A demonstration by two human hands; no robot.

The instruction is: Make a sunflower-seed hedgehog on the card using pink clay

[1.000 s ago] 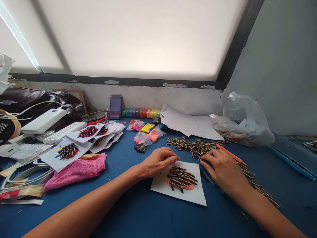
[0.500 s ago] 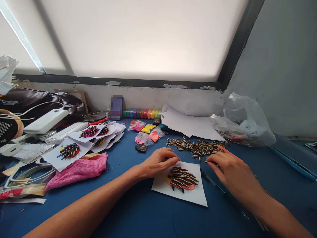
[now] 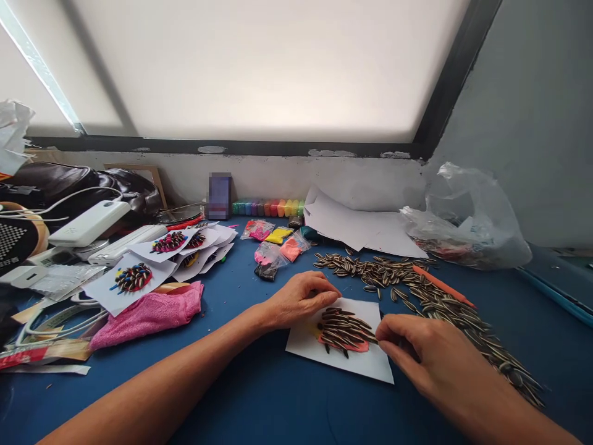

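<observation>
A white paper card (image 3: 365, 369) lies on the blue table, bearing a hedgehog shape of orange clay (image 3: 360, 347) covered with striped sunflower seeds (image 3: 347, 327). A yellowish patch and a dark dot mark its left end. At the card's upper left edge my left hand (image 3: 303, 298) rests with curled fingers, thumb on the paper, holding it down. My right hand (image 3: 424, 346) is at the card's right edge, thumb and forefinger pinched on a sunflower seed that touches the hedgehog's right end. Most of that seed is hidden by the fingertips.
Loose sunflower seeds (image 3: 456, 312) spread behind and right of my right hand, with an orange stick-like tool (image 3: 443, 287) among them. Small clay packets (image 3: 264, 253), white sheets (image 3: 361, 228) and a plastic bag (image 3: 486, 228) lie behind. Leftward are finished cards (image 3: 106, 293) and a pink cloth (image 3: 152, 315).
My right hand has moved left and toward me, from the seed pile to the hedgehog's right end. My left hand stays on the card. The view has shifted slightly.
</observation>
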